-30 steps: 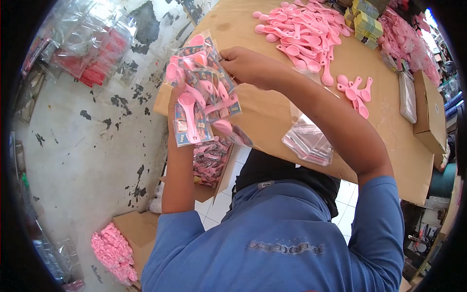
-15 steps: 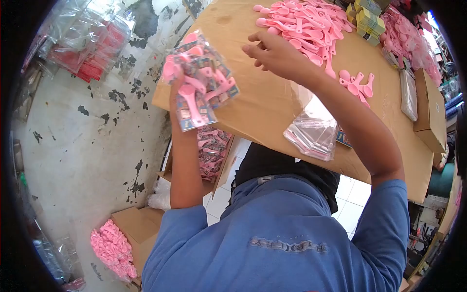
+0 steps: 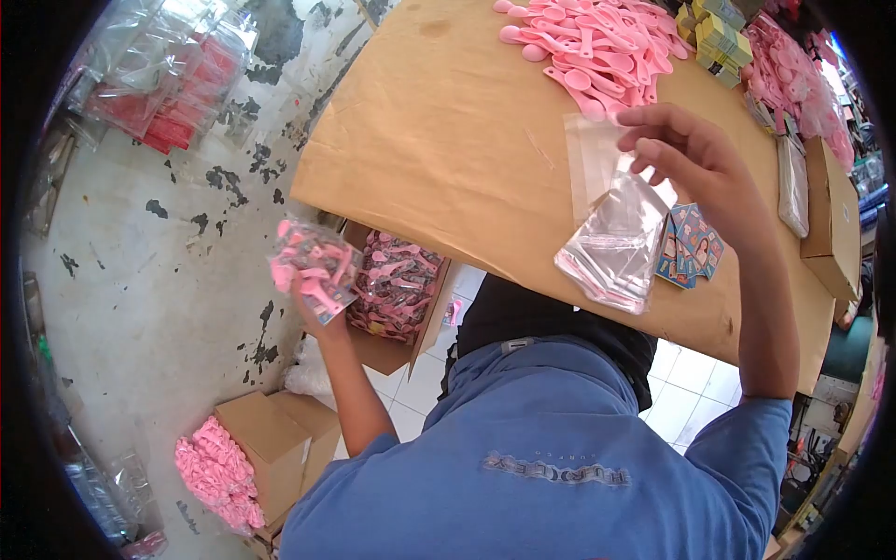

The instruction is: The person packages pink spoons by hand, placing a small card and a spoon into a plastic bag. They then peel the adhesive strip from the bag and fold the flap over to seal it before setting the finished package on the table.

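Note:
My left hand (image 3: 306, 297) grips a bunch of clear packets with pink spoons (image 3: 314, 261), off the table's left edge and beside an open carton (image 3: 397, 285) of similar packets. Over the table, my right hand (image 3: 686, 154) hangs with bent, parted fingers and nothing between them. Beneath and left of it lies a stack of clear plastic bags (image 3: 611, 245). Printed cards (image 3: 689, 245) lie fanned out just right of the bags. Loose pink spoons (image 3: 602, 47) form a heap beyond my right hand.
The brown table (image 3: 448, 140) spans the upper middle. Yellow bundles (image 3: 721, 45), a small carton (image 3: 829, 215) and bagged pink items (image 3: 793, 75) stand at its right. Below left are another carton (image 3: 266, 439) and a pink pile (image 3: 219, 476). More plastic bags (image 3: 168, 75) lie upper left.
My left hand has moved down and left with the packets, off the table. My right hand has moved right and down from the spoon heap towards the bags, uncovering the cards.

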A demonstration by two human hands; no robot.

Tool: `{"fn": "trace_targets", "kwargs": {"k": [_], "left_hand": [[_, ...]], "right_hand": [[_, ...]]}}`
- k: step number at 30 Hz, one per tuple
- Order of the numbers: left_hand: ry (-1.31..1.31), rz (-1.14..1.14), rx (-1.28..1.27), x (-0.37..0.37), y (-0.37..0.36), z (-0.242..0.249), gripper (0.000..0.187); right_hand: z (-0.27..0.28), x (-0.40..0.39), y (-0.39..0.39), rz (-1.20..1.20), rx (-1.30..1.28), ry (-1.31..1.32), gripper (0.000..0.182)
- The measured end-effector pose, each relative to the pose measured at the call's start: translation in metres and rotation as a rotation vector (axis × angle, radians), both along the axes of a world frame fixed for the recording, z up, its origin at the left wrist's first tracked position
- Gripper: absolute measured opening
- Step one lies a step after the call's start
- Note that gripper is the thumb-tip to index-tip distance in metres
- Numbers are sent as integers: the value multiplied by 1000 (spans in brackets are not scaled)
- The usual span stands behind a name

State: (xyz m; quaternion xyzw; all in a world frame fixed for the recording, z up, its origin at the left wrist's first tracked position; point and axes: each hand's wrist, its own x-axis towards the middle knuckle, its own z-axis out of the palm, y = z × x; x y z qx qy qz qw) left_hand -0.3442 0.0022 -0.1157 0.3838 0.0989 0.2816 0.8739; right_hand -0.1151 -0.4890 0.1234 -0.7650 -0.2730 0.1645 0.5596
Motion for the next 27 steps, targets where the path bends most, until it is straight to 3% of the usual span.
{"fn": "trace_targets", "kwargs": {"k": [3, 7, 9, 11, 13, 15, 17, 19, 21, 24, 27], "left_hand": [[104, -24, 34, 18, 19, -91, 64], [350, 51, -288, 64, 31, -179, 63], [656, 62, -516, 61, 45, -222, 62], [763, 73, -533, 60, 55, -256, 59], [660, 77, -349, 59, 59, -283, 52], [587, 353, -324, 63, 73, -296, 40], [859, 611, 52, 58, 58, -231, 28], [651, 888, 370, 58, 62, -197, 23], [516, 1129, 512, 77, 18, -87, 19], [299, 915, 571, 98, -67, 72, 18], [167, 405, 844, 120, -141, 132, 19]], "right_hand": [[5, -3, -12, 11, 13, 18, 33], [8, -8, -15, 38, 26, 9, 33], [10, -12, -19, 29, 23, -6, 32], [12, -24, -29, -20, -9, -30, 31], [11, -34, -49, -101, -66, -18, 30], [2, -50, -64, -255, -35, -40, 27], [-8, -61, -87, -398, -162, -88, 24], [-14, -74, -98, -577, -303, -119, 19], [-30, -82, -107, -646, -454, -261, 20], [-43, -89, -108, -706, -575, -302, 29], [-55, -90, -98, -752, -631, -337, 42]]}}
